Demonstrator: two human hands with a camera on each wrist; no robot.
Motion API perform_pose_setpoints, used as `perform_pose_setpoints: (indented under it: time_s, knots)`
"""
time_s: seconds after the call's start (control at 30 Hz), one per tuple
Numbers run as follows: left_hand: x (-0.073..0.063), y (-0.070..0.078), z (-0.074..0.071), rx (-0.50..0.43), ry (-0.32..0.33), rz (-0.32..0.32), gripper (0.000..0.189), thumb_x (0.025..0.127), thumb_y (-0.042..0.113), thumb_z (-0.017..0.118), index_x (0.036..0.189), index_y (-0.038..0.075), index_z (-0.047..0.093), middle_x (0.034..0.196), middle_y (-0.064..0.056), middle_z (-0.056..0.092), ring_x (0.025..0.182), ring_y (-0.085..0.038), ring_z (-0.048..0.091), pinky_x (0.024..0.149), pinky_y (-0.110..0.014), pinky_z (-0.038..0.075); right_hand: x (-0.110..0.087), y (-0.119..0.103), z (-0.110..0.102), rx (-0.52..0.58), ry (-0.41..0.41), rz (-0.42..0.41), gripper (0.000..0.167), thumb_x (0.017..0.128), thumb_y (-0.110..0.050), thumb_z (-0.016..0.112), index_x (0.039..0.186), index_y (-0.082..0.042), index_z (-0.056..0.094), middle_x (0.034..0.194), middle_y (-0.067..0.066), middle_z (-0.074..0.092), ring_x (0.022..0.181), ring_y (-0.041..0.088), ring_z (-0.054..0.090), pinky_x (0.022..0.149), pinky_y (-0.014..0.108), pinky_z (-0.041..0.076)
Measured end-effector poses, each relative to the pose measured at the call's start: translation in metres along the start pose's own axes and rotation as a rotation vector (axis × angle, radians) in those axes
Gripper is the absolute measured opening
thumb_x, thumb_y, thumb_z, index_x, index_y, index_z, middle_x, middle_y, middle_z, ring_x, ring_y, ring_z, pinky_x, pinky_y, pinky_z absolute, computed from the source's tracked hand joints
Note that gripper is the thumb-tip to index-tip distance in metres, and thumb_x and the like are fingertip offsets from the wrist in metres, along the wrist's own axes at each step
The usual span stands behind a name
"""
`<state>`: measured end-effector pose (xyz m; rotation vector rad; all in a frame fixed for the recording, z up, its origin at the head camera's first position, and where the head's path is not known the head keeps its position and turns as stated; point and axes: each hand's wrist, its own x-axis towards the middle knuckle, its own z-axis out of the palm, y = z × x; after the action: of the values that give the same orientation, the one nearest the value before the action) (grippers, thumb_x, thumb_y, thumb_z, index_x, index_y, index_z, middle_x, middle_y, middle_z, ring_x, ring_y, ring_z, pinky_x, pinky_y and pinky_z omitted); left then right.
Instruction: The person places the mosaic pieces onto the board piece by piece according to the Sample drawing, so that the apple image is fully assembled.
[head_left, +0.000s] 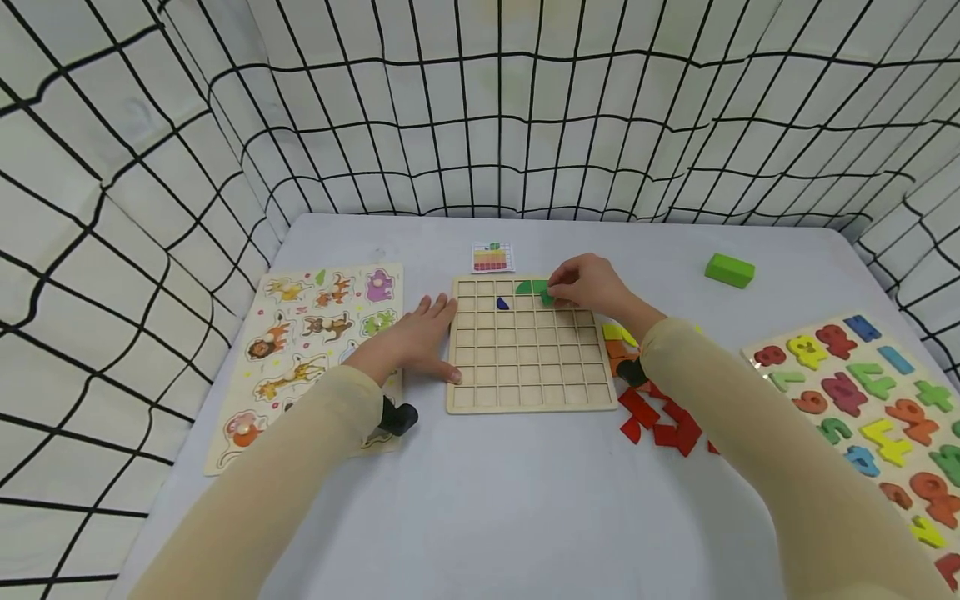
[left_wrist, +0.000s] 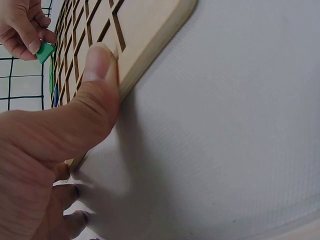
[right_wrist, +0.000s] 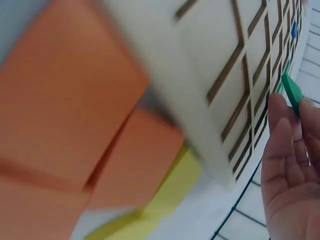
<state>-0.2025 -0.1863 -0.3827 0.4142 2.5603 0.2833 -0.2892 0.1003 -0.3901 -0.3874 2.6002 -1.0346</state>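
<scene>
A wooden grid board [head_left: 531, 358] lies flat in the middle of the table. My left hand [head_left: 416, 337] rests at its left edge, thumb against the rim and the other fingers spread out. Over the board's upper right cells, my right hand [head_left: 588, 285] pinches a small green piece [right_wrist: 292, 93] between thumb and fingers. Green pieces [head_left: 528, 287] sit in the top row right beside it. One dark blue piece [head_left: 502, 304] lies in the second row, left of the green. The other cells show bare wood.
A small pattern card [head_left: 492, 257] lies behind the board. Red pieces [head_left: 666, 425], orange and yellow ones are heaped at its right, partly under my right forearm. An animal puzzle [head_left: 300, 350] lies left, a number puzzle [head_left: 862, 400] right, a green block [head_left: 730, 270] at back right. Black netting surrounds the table.
</scene>
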Motion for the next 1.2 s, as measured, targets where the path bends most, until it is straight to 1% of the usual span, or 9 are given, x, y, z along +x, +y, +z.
perform_pose_setpoints:
  time_s: [0.13, 0.23, 0.3, 0.43, 0.63, 0.73, 0.9, 1.07, 1.2]
  knots:
    - [0.0, 0.001, 0.0, -0.001, 0.0, -0.004, 0.122, 0.085, 0.049, 0.081, 0.163, -0.001, 0.001, 0.171, -0.023, -0.003, 0.158, -0.045, -0.004, 0.128, -0.061, 0.012, 0.003, -0.005, 0.006, -0.059, 0.007, 0.031, 0.019, 0.098, -0.018, 0.069, 0.108, -0.001, 0.073, 0.104, 0.014, 0.073, 0.094, 0.025, 0.067, 0.092, 0.039, 0.057]
    - [-0.001, 0.002, -0.001, 0.0, 0.0, -0.008, 0.122, 0.085, 0.049, 0.081, 0.163, -0.001, 0.002, 0.171, -0.023, -0.003, 0.158, -0.045, -0.004, 0.128, -0.061, 0.012, 0.003, -0.008, 0.008, -0.124, 0.01, 0.032, 0.019, 0.098, -0.018, 0.068, 0.106, -0.001, 0.074, 0.103, 0.014, 0.073, 0.093, 0.025, 0.062, 0.091, 0.041, 0.054]
    - [-0.001, 0.003, -0.001, 0.0, 0.0, -0.008, 0.122, 0.085, 0.049, 0.081, 0.163, -0.001, 0.002, 0.171, -0.023, -0.003, 0.158, -0.045, -0.004, 0.128, -0.061, 0.012, 0.003, -0.009, 0.008, -0.144, 0.005, 0.032, 0.019, 0.099, -0.017, 0.068, 0.106, -0.001, 0.074, 0.103, 0.014, 0.073, 0.092, 0.025, 0.062, 0.088, 0.04, 0.054]
    - [0.001, 0.002, -0.001, 0.004, 0.002, -0.002, 0.122, 0.084, 0.051, 0.08, 0.163, -0.001, 0.002, 0.171, -0.023, -0.003, 0.158, -0.045, -0.004, 0.128, -0.062, 0.012, 0.004, -0.009, 0.009, -0.157, -0.006, 0.037, 0.019, 0.099, -0.016, 0.068, 0.105, -0.001, 0.076, 0.103, 0.014, 0.074, 0.091, 0.024, 0.062, 0.084, 0.037, 0.053]
    - [0.002, -0.001, 0.0, 0.01, 0.004, -0.004, 0.124, 0.084, 0.052, 0.081, 0.163, 0.0, 0.002, 0.171, -0.022, -0.003, 0.158, -0.045, -0.005, 0.128, -0.061, 0.012, 0.003, -0.01, 0.008, -0.139, -0.028, 0.029, 0.018, 0.097, -0.011, 0.068, 0.11, -0.001, 0.077, 0.112, 0.017, 0.075, 0.101, 0.028, 0.066, 0.092, 0.042, 0.056]
    - [0.001, -0.001, 0.0, 0.006, 0.006, 0.0, 0.124, 0.083, 0.051, 0.081, 0.163, 0.0, 0.002, 0.171, -0.023, -0.003, 0.158, -0.045, -0.004, 0.128, -0.062, 0.012, 0.003, -0.011, 0.008, -0.133, -0.04, 0.008, 0.02, 0.096, -0.007, 0.068, 0.113, 0.0, 0.076, 0.116, 0.019, 0.074, 0.104, 0.03, 0.066, 0.094, 0.044, 0.056]
    - [0.001, -0.002, 0.001, 0.0, 0.004, 0.0, 0.123, 0.084, 0.051, 0.081, 0.163, -0.001, 0.002, 0.171, -0.023, -0.003, 0.158, -0.045, -0.004, 0.128, -0.062, 0.012, 0.004, -0.012, 0.011, -0.168, -0.031, -0.031, 0.014, 0.095, -0.005, 0.068, 0.107, 0.001, 0.073, 0.108, 0.018, 0.072, 0.097, 0.029, 0.064, 0.09, 0.042, 0.055]
    - [0.001, -0.001, -0.001, -0.003, 0.006, -0.004, 0.123, 0.084, 0.05, 0.081, 0.163, -0.001, 0.002, 0.171, -0.023, -0.002, 0.158, -0.046, -0.004, 0.128, -0.062, 0.012, 0.002, -0.013, 0.011, -0.188, -0.005, -0.031, 0.006, 0.095, -0.006, 0.07, 0.098, -0.001, 0.069, 0.098, 0.014, 0.069, 0.088, 0.025, 0.06, 0.082, 0.038, 0.053]
    - [0.0, 0.0, -0.001, -0.005, 0.008, -0.005, 0.123, 0.084, 0.049, 0.081, 0.163, -0.001, 0.003, 0.171, -0.024, -0.002, 0.158, -0.046, -0.003, 0.128, -0.062, 0.012, -0.003, -0.014, 0.007, -0.173, -0.007, -0.024, 0.007, 0.096, -0.008, 0.07, 0.098, -0.001, 0.067, 0.097, 0.014, 0.069, 0.087, 0.024, 0.059, 0.08, 0.035, 0.051]
